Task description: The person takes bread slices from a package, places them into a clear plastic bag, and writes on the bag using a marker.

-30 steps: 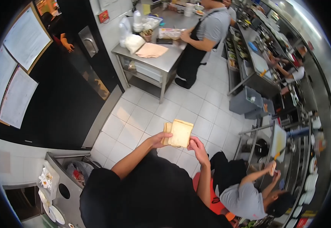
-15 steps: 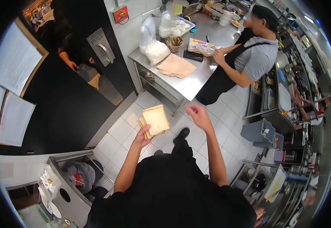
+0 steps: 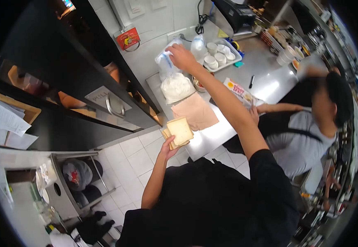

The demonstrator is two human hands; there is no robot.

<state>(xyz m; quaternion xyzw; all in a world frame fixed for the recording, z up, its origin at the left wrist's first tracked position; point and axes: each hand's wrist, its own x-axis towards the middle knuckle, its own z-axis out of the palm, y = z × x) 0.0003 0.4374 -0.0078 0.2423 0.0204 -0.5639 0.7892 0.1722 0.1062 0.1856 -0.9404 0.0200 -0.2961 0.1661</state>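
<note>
Several slices of white bread (image 3: 180,131) are stacked in my left hand (image 3: 169,148), thumb on top, close to the front edge of the steel table. My right hand (image 3: 182,57) reaches across the table with bent fingers closed at the top of a clear plastic bag (image 3: 165,61); part of the grip is hidden behind the hand. White contents (image 3: 176,88) fill the lower part of this bag. In front of it a peach-coloured cloth (image 3: 195,112) lies flat, just beyond the bread. A small tub (image 3: 198,84) is partly covered by my right forearm.
A co-worker (image 3: 298,136) stands at the right, a hand on a printed packet (image 3: 238,91). On the steel table (image 3: 265,68) are a tray of white cups (image 3: 220,55), another plastic bag (image 3: 198,48) and a black marker (image 3: 251,81). A dark door (image 3: 105,99) is at the left.
I have come nearer the table. My right hand has moved from above the floor up to the plastic bag, while the bread stays in my left hand. The co-worker leans lower.
</note>
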